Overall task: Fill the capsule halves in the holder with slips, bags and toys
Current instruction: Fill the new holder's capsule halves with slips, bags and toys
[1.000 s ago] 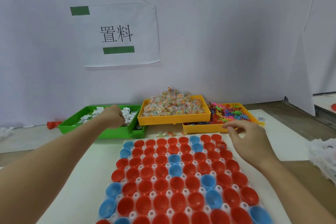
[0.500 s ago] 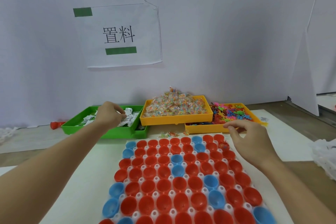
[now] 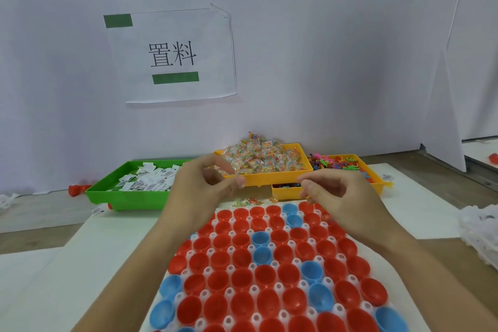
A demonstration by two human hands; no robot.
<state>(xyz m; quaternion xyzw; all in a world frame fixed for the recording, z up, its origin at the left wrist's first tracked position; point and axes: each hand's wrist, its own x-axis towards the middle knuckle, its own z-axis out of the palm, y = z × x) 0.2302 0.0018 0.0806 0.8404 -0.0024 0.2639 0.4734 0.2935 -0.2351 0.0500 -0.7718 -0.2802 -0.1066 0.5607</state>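
Green tray [image 3: 140, 201]: slips | two yellow trays [image 3: 272, 179]: bags, toys | both hands' fingers curled, contents unclear

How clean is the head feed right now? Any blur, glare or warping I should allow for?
Head view: lighting soft and even, no glare on the capsule halves; left hand motion-blurred at the fingertips, so any slip in it is unreadable; right hand sharper; wide-angle lens stretches the holder near the bottom edge; green tray in focus.
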